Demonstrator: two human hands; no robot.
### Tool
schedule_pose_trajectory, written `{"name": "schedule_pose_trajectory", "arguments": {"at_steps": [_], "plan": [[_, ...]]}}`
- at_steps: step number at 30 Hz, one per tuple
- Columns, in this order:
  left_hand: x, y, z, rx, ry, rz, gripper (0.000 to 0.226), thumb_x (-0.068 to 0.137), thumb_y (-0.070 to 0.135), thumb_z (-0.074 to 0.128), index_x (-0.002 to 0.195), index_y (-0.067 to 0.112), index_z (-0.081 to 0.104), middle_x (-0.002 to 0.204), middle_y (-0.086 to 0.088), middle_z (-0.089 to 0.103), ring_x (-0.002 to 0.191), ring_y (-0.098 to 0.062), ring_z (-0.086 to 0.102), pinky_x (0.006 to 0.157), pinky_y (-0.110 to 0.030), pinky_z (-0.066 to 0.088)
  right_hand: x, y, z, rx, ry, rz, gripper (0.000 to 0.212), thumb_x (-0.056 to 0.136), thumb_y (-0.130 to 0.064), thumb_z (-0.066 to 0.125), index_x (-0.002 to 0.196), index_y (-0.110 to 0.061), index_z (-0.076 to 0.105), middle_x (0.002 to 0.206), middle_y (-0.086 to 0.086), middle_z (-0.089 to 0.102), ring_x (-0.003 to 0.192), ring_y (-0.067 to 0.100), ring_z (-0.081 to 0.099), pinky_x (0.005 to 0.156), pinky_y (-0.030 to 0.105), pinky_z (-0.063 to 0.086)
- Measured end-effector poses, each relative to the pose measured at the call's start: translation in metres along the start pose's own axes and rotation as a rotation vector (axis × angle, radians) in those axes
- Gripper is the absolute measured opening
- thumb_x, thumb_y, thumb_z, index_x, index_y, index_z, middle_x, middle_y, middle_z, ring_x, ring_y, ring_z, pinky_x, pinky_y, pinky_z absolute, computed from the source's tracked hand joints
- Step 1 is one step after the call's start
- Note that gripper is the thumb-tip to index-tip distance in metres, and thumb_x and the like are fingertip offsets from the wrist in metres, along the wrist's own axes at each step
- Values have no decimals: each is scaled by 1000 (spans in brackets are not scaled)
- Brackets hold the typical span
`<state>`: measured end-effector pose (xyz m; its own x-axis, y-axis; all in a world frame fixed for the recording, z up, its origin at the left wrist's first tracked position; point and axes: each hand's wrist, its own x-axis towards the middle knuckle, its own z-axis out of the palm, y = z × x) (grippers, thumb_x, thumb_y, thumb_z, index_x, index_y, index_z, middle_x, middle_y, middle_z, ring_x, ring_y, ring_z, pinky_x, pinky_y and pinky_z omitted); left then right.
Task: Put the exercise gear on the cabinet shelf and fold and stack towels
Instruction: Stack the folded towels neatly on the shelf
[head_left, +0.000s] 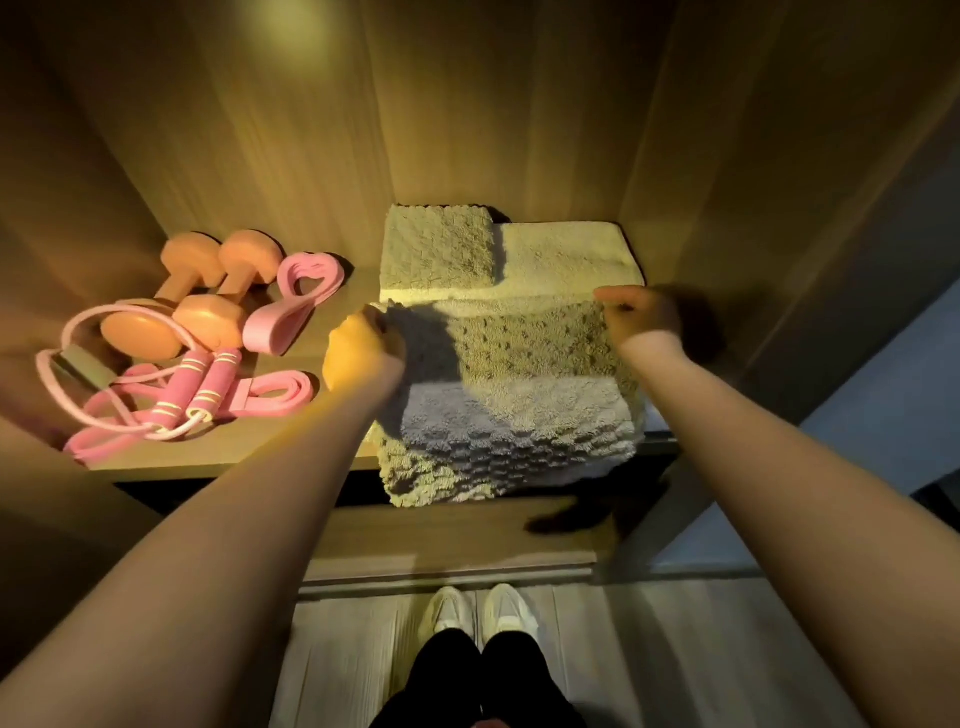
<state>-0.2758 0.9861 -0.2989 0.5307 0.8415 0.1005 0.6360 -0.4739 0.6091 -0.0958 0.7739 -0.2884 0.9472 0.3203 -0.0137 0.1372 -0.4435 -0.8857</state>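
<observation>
A wood-grain cabinet shelf (249, 457) glows under warm light, above a pale plank floor (343, 654). At left lie two dumbbells (208, 299), one jump rope (208, 387) and two pink resistance bands (291, 306). At right are three towels: two folded towels (441, 244) far back and one draped towel (519, 405) over the near edge. The left hand (363, 348) and right hand (641, 314) pinch its far corners with curled fingers.

Two pale shoes (449, 610) stand side by side on a grey plank floor (675, 649), toes toward a wooden lower board (415, 535), with black trousers (452, 670) at the bottom edge of the view. A dark shadow (571, 519) lies on the right end of that board. Behind, a wood-grain back panel (467, 104) rises in warm yellow light, with a soft glow (298, 21) near its top left, and a grey-blue wall (883, 405) shows at the far right.
</observation>
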Motion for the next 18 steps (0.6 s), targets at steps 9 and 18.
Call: {"name": "schedule_pose_trajectory", "arguments": {"at_steps": [9, 18], "plan": [[-29, 14, 11, 245, 115, 413, 55, 82, 10, 54, 136, 12, 48, 149, -9, 38, 135, -30, 37, 112, -49, 30, -22, 3, 19, -648, 24, -290, 46, 96, -17, 42, 140, -29, 46, 158, -6, 22, 140, 26, 29, 105, 42, 41], [-46, 11, 48, 527, -147, 516, 67, 92, 57, 7, 155, 32, 11, 163, -2, 4, 150, -27, 1, 119, -53, -2, -46, 25, 52, -911, -255, -413, 53, 98, -58, 10, 149, -51, 1, 160, -20, -7, 149, 14, -10, 118, 49, -11]]}}
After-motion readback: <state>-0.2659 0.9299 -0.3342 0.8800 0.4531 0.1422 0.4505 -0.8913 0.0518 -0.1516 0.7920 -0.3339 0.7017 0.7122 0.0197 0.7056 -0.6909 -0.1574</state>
